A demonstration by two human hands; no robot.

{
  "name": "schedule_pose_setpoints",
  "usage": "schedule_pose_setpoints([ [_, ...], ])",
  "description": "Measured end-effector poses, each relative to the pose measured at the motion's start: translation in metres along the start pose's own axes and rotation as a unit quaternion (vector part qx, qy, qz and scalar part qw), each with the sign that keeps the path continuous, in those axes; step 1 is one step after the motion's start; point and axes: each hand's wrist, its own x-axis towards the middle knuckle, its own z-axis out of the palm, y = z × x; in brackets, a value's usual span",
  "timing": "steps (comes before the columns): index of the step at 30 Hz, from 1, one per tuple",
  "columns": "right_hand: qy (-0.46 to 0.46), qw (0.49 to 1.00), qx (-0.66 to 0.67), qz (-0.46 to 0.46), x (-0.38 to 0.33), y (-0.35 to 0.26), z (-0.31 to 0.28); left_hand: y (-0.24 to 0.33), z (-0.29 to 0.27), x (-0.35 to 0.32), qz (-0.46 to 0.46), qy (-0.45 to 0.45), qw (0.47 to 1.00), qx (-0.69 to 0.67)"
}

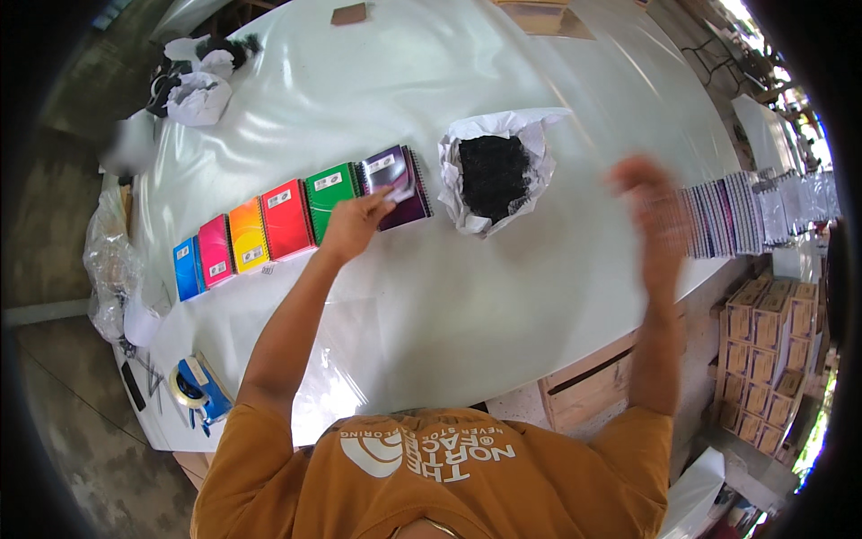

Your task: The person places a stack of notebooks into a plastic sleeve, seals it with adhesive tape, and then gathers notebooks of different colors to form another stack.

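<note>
My left hand is at the near edge of the purple spiral notebook. Its fingers are closed at a small pale piece on or just above the cover; I cannot make out what it is. A row of notebooks runs left from there: green, red, yellow, pink and blue, most with a visible white label. My right hand, smeared by motion, is raised near the long row of spiral-bound notebooks at the right.
Crumpled white paper holds a black mass beyond my hands. A blue tape dispenser sits near left, with clear plastic beyond it. More crumpled paper lies far left. Stacked cartons stand off the table's right side.
</note>
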Motion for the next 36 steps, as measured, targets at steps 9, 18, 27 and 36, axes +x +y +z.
schedule_pose_setpoints([
  [9, -0.190, 0.520, 0.669, 0.495, -0.077, 0.059, 0.157, 0.055, -0.046, -0.037, 0.074, 0.057, 0.976, -0.196],
  [18, -0.178, 0.631, 0.579, 0.485, -0.113, 0.045, 0.194, -0.037, -0.010, -0.055, 0.066, 0.107, 0.945, 0.302],
  [27, -0.083, 0.634, 0.608, 0.471, -0.099, 0.060, 0.224, -0.029, -0.058, -0.040, -0.024, -0.012, 0.989, 0.143],
  [36, -0.191, 0.516, 0.651, 0.523, -0.084, 0.063, 0.219, 0.033, -0.085, -0.076, 0.024, 0.175, 0.974, -0.144],
])
